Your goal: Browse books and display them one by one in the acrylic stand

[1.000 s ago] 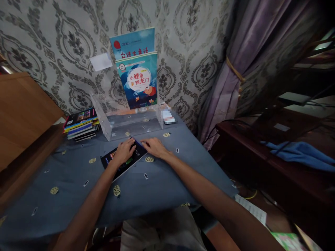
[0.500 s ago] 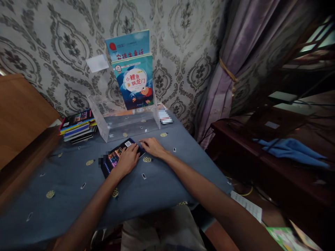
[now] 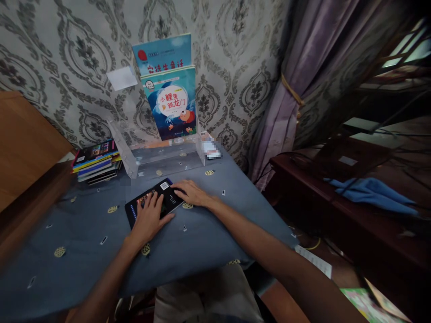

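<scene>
A dark book [image 3: 171,200] with a barcode on its cover lies flat on the cloth-covered table [image 3: 215,233]. My left hand [image 3: 150,217] rests on the book with its fingers spread and the thumb out along the near edge. At the book's right end is my right hand [image 3: 191,193], its fingers stretched out over the corner and touching it. Behind the book stands a clear acrylic rack [image 3: 168,165]. Two blue picture books are propped in it, the front one [image 3: 173,105] overlapping the rear one [image 3: 163,51].
A stack of books [image 3: 96,161] stands to the left, beside a wooden panel [image 3: 30,148]. Right of the table are a dark red cabinet [image 3: 313,184], a blue cloth [image 3: 370,193] and cables. A purple curtain [image 3: 279,103] hangs at the wall.
My left hand has slid left and nearer me over the book, spreading its fingers. My right hand has moved slightly left onto the book's corner.
</scene>
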`<state>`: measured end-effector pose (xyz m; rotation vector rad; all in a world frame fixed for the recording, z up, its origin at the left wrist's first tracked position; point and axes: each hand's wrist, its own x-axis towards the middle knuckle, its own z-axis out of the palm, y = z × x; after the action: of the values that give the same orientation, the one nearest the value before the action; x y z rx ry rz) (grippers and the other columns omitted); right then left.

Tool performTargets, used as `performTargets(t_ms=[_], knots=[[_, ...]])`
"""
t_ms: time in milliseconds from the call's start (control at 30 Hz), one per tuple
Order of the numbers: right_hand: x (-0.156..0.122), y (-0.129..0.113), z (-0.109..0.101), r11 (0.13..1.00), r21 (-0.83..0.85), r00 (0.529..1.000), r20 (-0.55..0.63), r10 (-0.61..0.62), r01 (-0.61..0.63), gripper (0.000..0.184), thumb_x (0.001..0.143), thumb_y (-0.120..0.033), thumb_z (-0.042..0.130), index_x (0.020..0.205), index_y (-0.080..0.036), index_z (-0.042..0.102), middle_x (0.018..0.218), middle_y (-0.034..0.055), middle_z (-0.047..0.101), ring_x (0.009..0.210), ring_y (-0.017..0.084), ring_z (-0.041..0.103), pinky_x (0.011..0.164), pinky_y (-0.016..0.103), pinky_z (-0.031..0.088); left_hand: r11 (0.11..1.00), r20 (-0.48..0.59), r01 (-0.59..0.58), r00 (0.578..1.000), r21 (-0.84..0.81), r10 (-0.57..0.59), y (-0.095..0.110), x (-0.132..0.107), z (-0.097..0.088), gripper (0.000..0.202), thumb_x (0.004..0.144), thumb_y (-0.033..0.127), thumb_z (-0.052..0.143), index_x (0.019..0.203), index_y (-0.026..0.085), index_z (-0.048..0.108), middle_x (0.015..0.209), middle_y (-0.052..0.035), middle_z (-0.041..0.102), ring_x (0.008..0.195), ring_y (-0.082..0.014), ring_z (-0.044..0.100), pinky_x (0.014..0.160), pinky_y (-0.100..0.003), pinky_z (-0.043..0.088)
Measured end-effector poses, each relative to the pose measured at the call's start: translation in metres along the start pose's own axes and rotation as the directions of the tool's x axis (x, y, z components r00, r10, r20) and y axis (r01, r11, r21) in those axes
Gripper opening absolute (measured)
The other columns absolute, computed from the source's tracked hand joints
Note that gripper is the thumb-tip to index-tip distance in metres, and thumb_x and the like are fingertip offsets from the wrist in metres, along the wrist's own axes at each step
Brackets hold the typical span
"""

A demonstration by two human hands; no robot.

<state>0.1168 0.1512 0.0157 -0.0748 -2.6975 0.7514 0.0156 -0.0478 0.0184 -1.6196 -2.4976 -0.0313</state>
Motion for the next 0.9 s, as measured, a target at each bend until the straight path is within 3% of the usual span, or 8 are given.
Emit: performTargets(t_ms=[167, 400, 567, 767, 900], knots=[[-0.002, -0.003, -0.002, 1.0, -0.009, 0.999, 0.036, -0.011, 0.011, 0.035, 0.1, -0.028, 0.048, 0.13, -0.02, 0.062, 0.131, 0.0085, 0.067, 0.122, 0.024, 0.058, 0.107, 0.042, 0.041, 1.0, 0.004, 0.0, 1.0, 0.031, 0.0, -0.006, -0.016, 0.002, 0.066, 0.097, 0.056, 0.043, 0.15, 0.016, 0.04, 0.156, -0.0192, 0.038, 0.147, -0.0362, 0.031, 0.112, -0.063, 0.031], [-0.006, -0.023, -0.001, 0.999, -0.037, 0.999, 0.011, -0.033, 0.033, 0.028, 0.097, -0.023, 0.054, 0.12, -0.015, 0.068, 0.117, 0.0112, 0.072, 0.11, 0.024, 0.064, 0.1, 0.038, 0.044, 0.999, 0.019, -0.015, 1.0, 0.043, 0.015, 0.012, -0.045, -0.005, 0.074, 0.092, 0.064, 0.046, 0.151, 0.019, 0.04, 0.157, -0.018, 0.037, 0.146, -0.038, 0.031, 0.111, -0.063, 0.033], [-0.033, -0.045, -0.003, 0.991, -0.104, 0.996, 0.036, -0.076, 0.08, 0.024, 0.095, -0.024, 0.058, 0.114, -0.014, 0.07, 0.106, 0.0122, 0.074, 0.102, 0.024, 0.066, 0.1, 0.041, 0.043, 0.998, 0.087, -0.048, 0.995, 0.044, 0.044, 0.025, -0.081, -0.009, 0.082, 0.088, 0.068, 0.049, 0.152, 0.019, 0.038, 0.159, -0.0164, 0.032, 0.147, -0.0388, 0.029, 0.109, -0.064, 0.035], [-0.088, -0.061, -0.009, 0.991, -0.055, 0.991, 0.069, -0.115, 0.119, 0.025, 0.095, -0.031, 0.061, 0.114, -0.018, 0.069, 0.115, 0.0102, 0.071, 0.112, 0.023, 0.062, 0.106, 0.042, 0.039, 0.987, 0.21, -0.161, 0.965, 0.001, 0.158, 0.026, -0.123, -0.004, 0.086, 0.081, 0.042, 0.063, 0.157, 0.028, 0.026, 0.163, -0.0104, 0.023, 0.15, -0.0373, 0.023, 0.112, -0.061, 0.034], [-0.123, -0.07, -0.011, 0.993, -0.005, 0.989, 0.088, -0.121, 0.122, 0.043, 0.09, -0.05, 0.064, 0.123, -0.021, 0.066, 0.126, 0.0098, 0.068, 0.12, 0.023, 0.058, 0.112, 0.044, 0.034, 0.97, 0.342, -0.242, 0.908, -0.038, 0.24, 0.016, -0.136, -0.015, 0.085, 0.076, 0.017, 0.052, 0.156, 0.03, 0.027, 0.161, -0.0066, 0.025, 0.148, -0.0331, 0.028, 0.113, -0.055, 0.037]])
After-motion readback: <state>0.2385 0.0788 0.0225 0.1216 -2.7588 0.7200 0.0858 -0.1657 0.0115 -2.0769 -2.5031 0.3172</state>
